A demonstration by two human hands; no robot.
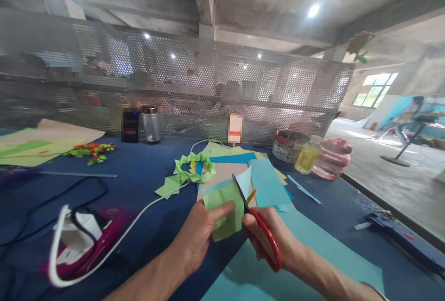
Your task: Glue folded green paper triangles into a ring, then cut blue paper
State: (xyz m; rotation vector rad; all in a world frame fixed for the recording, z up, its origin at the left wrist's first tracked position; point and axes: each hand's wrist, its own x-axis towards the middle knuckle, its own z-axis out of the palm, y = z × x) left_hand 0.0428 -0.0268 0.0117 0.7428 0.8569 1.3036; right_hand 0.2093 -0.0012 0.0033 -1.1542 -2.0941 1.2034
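Between thumb and fingers, my left hand (pixel 205 227) grips a piece of green paper (pixel 225 228) with a pale blue strip along its upper edge. My right hand (pixel 266 229) is closed round the red handles of a pair of scissors (pixel 267 238). The dark blades point up and away, along the right edge of the green paper; whether they are parted is hard to tell. A pale blue flap of paper (pixel 244 179) stands just beyond the blades. Behind my hands lie blue sheets (pixel 269 183) and a ring of folded green paper (pixel 179 166).
A large teal sheet (pixel 313 250) spreads under my right forearm. To the left sit a magenta power strip (pixel 114 224) with cables and small red-green paper flowers (pixel 92 149). At right are a yellow-labelled bottle (pixel 308 157), a pink bottle (pixel 332 159) and a purple tool (pixel 399 234). A perforated screen (pixel 194 74) stands behind.
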